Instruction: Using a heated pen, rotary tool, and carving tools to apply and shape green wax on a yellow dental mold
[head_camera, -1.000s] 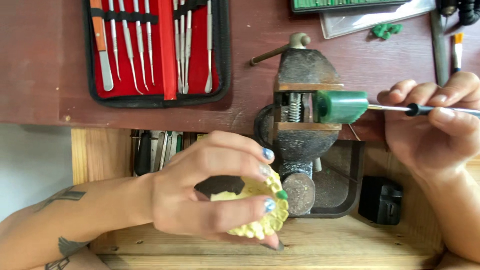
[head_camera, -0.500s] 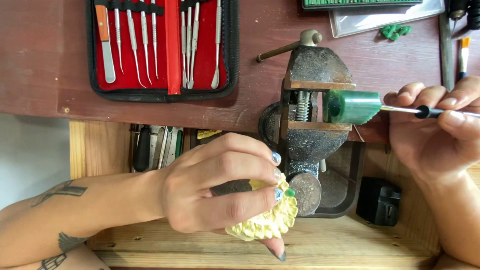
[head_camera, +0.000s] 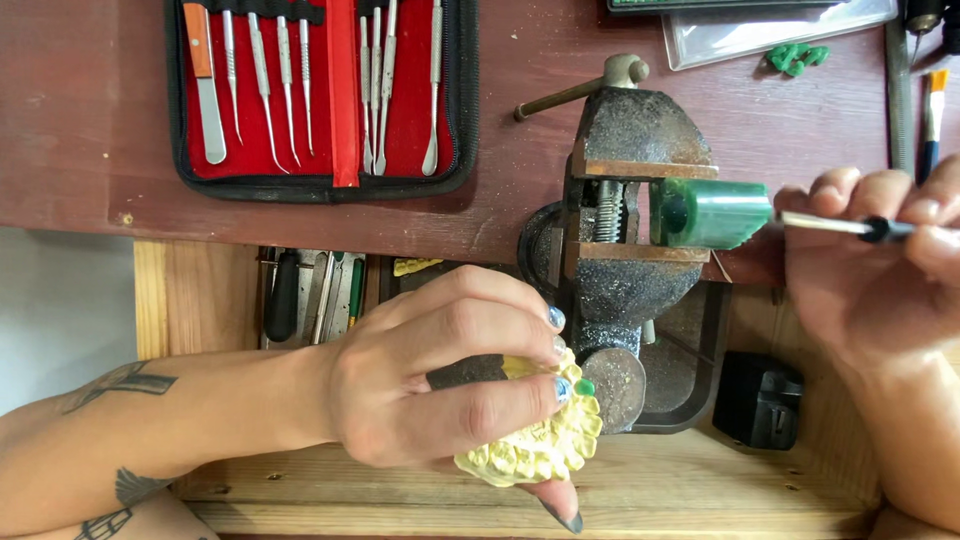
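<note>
— What is in the case at the top?

— A black zip case (head_camera: 322, 185) with a red lining lies open on the dark red counter (head_camera: 90, 110). Slim steel carving instruments (head_camera: 268, 85) sit side by side in its loops, long axes running away from the viewer, and one broader blade has an orange handle. At the top right a clear tray (head_camera: 720, 35) shows partly, with small green wax pieces (head_camera: 797, 56) just beside it.

— And the hands?

— The left hand (head_camera: 440, 385) has its fingers clenched around a pale yellow dental cast (head_camera: 540, 450), a lumpy, matt plaster model whose row of teeth faces right, toward the vise. A tiny green bit (head_camera: 584, 386) sits at its fingertips. The cast is held over the pale wooden shelf (head_camera: 700, 490), below the counter edge.

— The right one?

— The right hand (head_camera: 865, 270) pinches a thin metal tool (head_camera: 850, 226) with a dark grip. Its long axis runs level, tip pointing left, meeting a glossy green wax block (head_camera: 708, 213).

— Where is that block?

— Clamped in a worn grey bench vise (head_camera: 635, 190), rough cast metal with a bare screw thread, fixed to the counter's front edge. A black tray (head_camera: 690, 380) sits under it, and tool handles lie in a shelf compartment (head_camera: 310, 295) to the left.
</note>
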